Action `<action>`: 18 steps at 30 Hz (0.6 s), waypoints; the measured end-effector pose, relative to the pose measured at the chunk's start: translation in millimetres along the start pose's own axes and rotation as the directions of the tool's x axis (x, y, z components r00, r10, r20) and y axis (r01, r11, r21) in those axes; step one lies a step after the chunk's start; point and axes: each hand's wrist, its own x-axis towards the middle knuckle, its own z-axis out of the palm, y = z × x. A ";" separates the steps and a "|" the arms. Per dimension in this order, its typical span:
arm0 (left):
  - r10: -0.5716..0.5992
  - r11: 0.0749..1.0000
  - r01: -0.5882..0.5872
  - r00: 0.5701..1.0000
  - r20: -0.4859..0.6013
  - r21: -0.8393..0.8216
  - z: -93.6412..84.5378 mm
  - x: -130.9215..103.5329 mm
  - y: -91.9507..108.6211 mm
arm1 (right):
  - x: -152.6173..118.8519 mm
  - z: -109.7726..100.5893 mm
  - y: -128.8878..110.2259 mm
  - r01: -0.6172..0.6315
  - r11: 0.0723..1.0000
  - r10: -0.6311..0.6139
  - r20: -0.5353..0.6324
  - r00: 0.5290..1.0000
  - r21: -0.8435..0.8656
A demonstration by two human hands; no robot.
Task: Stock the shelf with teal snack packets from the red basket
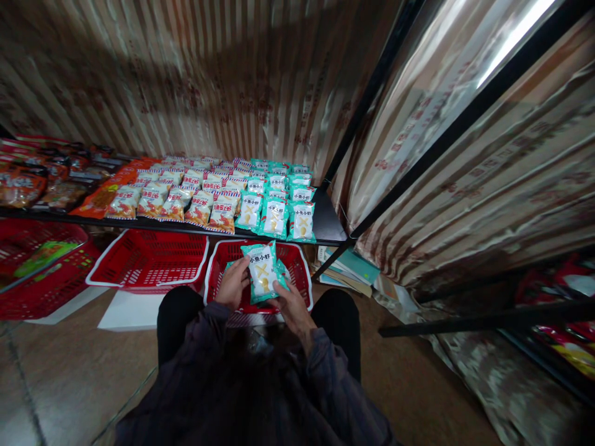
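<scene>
Between my knees, a teal and white snack bag (263,271) is held upright over a red basket (304,282) with a white handle. My left hand (233,285) grips the bag's left edge. At its lower right corner, my right hand (292,303) has closed on it, thumb on the front. More teal packaging shows partly behind the bag, in the basket. Just beyond stands a black shelf (332,217) with rows of matching teal bags (276,218) at its right end. Striped-edge white and orange snack bags (199,207) lie beside them.
To the left are a second red basket (153,263) and a third red basket (41,266) holding something green. Dark and orange packets (60,179) fill the shelf's left. Black metal posts (395,210) slant at the right, near flattened cartons (353,269) and a patterned curtain (418,155).
</scene>
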 end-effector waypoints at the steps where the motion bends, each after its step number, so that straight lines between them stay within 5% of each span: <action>1: 0.003 1.000 -0.003 1.000 0.008 -0.011 2.5 0.4 2.5 | -0.7 0.1 -0.3 -0.005 1.000 0.005 0.008 1.000 -0.003; 10: 0.083 0.996 -0.084 0.994 -0.073 -0.003 17.3 2.9 5.7 | -3.5 -0.2 -2.2 -0.020 1.000 0.019 0.040 0.999 0.017; 18: 0.014 0.997 -0.019 0.998 0.060 0.068 3.4 18.3 21.6 | -3.1 -11.7 -2.5 -0.048 0.999 0.046 0.075 0.996 0.027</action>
